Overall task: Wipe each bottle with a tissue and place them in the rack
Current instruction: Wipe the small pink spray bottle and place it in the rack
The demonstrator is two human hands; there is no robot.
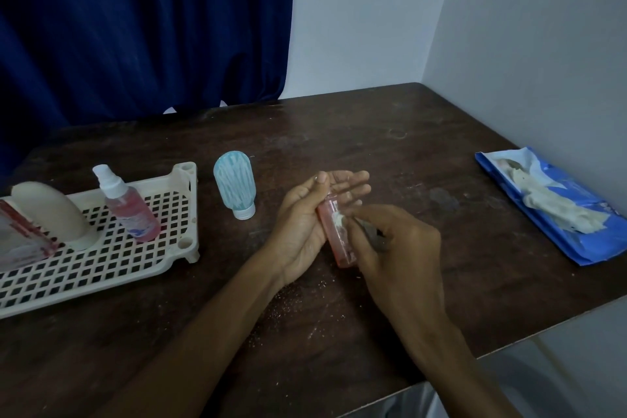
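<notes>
Near the middle of the dark wooden surface [339, 132] both hands meet over a small pink bottle [334, 241]. The left hand [302, 227] is turned palm up with its fingers stretched out straight. The bottle lies along that palm, cap end toward the fingertips and base toward the wrist. The right hand [397, 248] comes in from the near right edge, fingers curled, and pinches a small white scrap of tissue [339, 219] that it presses against the bottle's side about midway along.

At the left edge sits a cream perforated rack [190, 180] holding 3 things:
- a pink spray bottle [130, 210] with a white nozzle uppermost, on the grid near the far right corner of the rack
- a cream bottle [57, 214] to its left
- a clear pouch with red trim [20, 237], cut off by the picture's left side

1 pale blue-green bottle [235, 187] stands on its white cap on the surface, just beside the rack's far right corner and apart from the left hand.

Near the right edge lies a blue tissue packet [576, 241], torn open with white tissues bunched on top. White crumbs speckle the surface under the left forearm. A dark blue curtain [135, 27] hangs behind the far left corner
</notes>
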